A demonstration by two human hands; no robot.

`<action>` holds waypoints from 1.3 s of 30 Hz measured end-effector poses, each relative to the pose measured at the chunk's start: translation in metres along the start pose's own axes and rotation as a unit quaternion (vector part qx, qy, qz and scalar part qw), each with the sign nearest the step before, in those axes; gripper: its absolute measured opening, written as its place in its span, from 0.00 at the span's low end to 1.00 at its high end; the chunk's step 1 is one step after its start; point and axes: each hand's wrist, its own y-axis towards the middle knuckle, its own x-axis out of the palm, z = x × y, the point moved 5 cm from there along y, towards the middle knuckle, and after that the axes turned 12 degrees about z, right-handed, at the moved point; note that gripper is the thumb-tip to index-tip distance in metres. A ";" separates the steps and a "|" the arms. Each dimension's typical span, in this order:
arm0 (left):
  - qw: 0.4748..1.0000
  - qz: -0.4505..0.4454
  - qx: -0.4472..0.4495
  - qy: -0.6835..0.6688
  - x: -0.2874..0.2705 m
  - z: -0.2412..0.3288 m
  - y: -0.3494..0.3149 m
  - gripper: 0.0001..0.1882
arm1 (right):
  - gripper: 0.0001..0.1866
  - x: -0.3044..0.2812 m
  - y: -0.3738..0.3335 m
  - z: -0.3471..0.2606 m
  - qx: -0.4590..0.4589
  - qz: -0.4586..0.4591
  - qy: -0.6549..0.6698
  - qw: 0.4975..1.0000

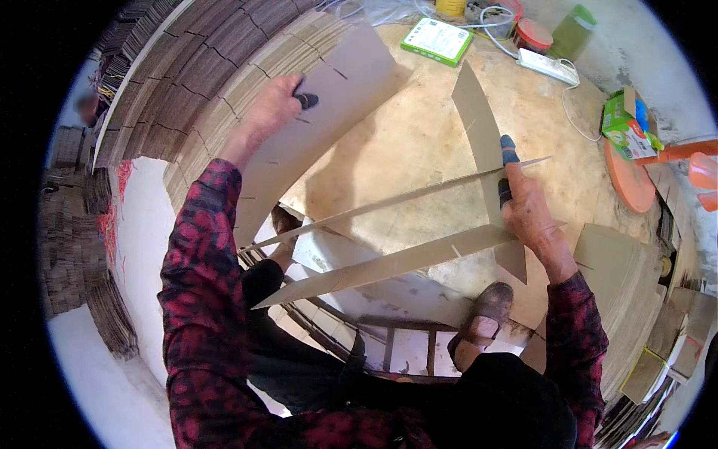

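Okay, so the right hand point(527, 206) has a firm pinch on some cardboard strips point(389, 262) — two long ones running out to the left, with a crosswise one passing through them — and the grip sits right by the upper crossing. They're up over the near side of the pale wooden worktop point(419, 112), with the lower long one's far end out past its edge, near the person's knee. Meanwhile the left hand point(277, 99) is on a wide slotted cardboard sheet point(336, 97) beside the piled cardboard point(224, 45); can't tell if it's pinching that or just resting on it, since the fingertips are partly hidden. Both hands have dark finger covers, which I'd guess help with grip on smooth board. This stuff looks light and fairly stiff along its length, but thin, so I'd expect the long free ends to swing or bow, and the slits to be where it creases or tears first. Best hold is probably near a crossing, pinched flat across the faces — grabbing a far tip would likely let the joints twist loose.
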 end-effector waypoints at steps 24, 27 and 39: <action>0.980 -0.063 0.174 0.073 0.151 0.162 -0.031 0.11 | 0.36 -0.068 -0.032 -0.006 -0.039 0.032 0.049 0.998; 0.982 -0.062 0.180 -0.005 0.156 0.168 -0.022 0.10 | 0.37 -0.066 -0.033 -0.004 -0.038 0.023 0.058 0.997; 0.898 0.000 0.440 -0.008 0.109 0.205 -0.122 0.17 | 0.22 0.000 -0.018 0.022 -0.060 -0.057 -0.027 0.996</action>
